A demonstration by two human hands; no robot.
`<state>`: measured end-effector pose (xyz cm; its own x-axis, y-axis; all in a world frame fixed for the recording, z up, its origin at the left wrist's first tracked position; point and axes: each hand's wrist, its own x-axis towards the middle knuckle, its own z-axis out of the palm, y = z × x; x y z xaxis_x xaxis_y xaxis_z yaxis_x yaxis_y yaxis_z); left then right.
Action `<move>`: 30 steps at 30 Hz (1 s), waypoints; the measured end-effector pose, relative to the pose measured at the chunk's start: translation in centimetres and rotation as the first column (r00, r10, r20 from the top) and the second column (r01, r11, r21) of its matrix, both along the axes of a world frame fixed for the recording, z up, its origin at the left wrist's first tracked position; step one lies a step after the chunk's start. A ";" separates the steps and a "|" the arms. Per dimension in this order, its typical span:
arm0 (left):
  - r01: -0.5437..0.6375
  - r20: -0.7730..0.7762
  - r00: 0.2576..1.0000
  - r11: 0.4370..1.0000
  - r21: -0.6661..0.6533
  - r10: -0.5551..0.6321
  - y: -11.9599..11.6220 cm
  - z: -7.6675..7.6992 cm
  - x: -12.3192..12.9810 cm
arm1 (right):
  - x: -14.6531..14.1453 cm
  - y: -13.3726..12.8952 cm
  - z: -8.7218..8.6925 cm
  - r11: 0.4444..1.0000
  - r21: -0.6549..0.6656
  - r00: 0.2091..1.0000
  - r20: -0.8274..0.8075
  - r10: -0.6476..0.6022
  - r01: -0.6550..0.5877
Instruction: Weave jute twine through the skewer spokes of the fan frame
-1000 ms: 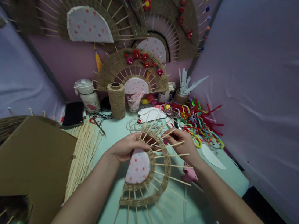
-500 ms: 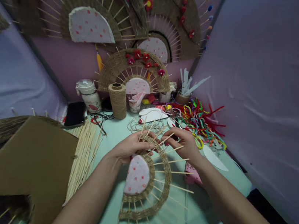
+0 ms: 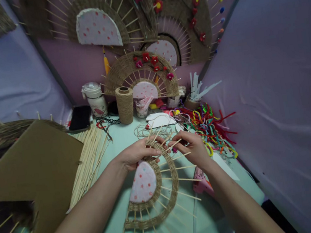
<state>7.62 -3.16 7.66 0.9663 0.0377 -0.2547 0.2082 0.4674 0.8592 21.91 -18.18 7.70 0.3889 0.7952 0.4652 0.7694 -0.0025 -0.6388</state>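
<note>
A half-round fan frame (image 3: 174, 175), woven from brown twine over thin wooden sticks with a white, red-dotted half-disc at its centre, is tilted over the table. My left hand (image 3: 141, 152) grips its upper end, thumb lying across the woven bands. Close to the outer band, my right hand (image 3: 190, 146) has its thumb and fingers pinched together beside the stick tips; what they hold is too small to make out. Loose twine (image 3: 154, 132) lies in loops just behind both hands. A pink glue gun (image 3: 202, 185) rests under my right forearm.
Bare sticks (image 3: 88, 160) lie left, beside a cardboard piece (image 3: 42, 178). At the back stand a twine spool (image 3: 125, 105), a lidded jar (image 3: 95, 100) and a finished fan (image 3: 120, 71). Colourful pipe cleaners (image 3: 215, 127) pile up right. Scissors (image 3: 105, 131) lie behind the sticks.
The view has shifted slightly, so the background sits a little further right. Both hands keep nearly the same place on the fan frame, with small finger movement in the right hand.
</note>
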 end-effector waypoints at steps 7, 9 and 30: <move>-0.018 -0.027 0.999 1.000 -0.021 0.017 0.1 -0.3 0.1 | 1.6 -0.1 0.6 0.991 0.002 0.987 0.092 0.131 -0.131; -0.014 -0.033 0.999 0.999 -0.029 0.013 0.1 -0.4 0.1 | 2.1 -0.2 1.0 0.982 0.001 0.974 0.128 0.187 -0.188; 0.050 0.021 0.999 0.998 -0.037 -0.049 0.0 -0.5 -0.1 | 3.1 3.3 3.0 0.968 0.055 0.970 0.008 0.243 -0.243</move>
<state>7.55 -3.18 7.14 0.9717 -0.0195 -0.2354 0.2146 0.4892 0.8453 25.00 -14.92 10.75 0.1863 0.8388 0.5115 0.7434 0.2201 -0.6316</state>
